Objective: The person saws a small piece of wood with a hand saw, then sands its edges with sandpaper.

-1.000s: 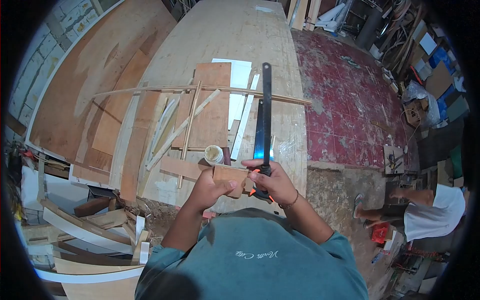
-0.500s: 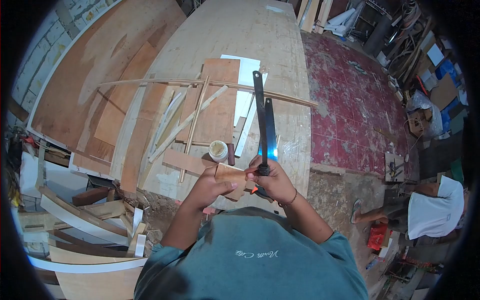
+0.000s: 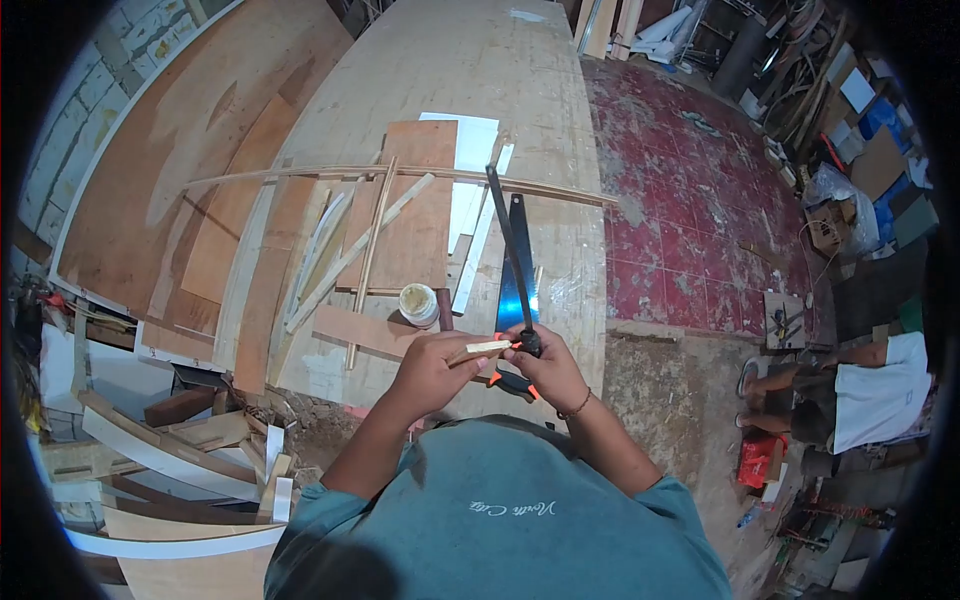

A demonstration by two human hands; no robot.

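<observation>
My left hand (image 3: 436, 372) is closed around a small block of wood (image 3: 488, 348), its pale cut edge facing up. Close beside it, my right hand (image 3: 548, 366) grips the black handle of a long, narrow dark tool (image 3: 508, 235) that points away over the table. The right fingertips are right at the block's end. Beneath the tool lies a handsaw (image 3: 513, 275) with an orange and black handle, partly covered by my right hand. An open white jar (image 3: 418, 304) with pale contents stands just past my left hand, beside a dark reddish-brown handle (image 3: 445, 309).
Wood strips (image 3: 372, 250), a brown board (image 3: 425, 205) and white panel pieces (image 3: 472, 150) lie on the large wooden table (image 3: 450, 60). Large sheets (image 3: 190, 140) lean at left above curved offcuts (image 3: 165, 445). A person (image 3: 880, 390) is at right, past the red floor (image 3: 680, 200).
The wood block has tipped from showing its broad face to showing its edge. The dark tool has turned, its far end now lower. The person at right has shifted their legs.
</observation>
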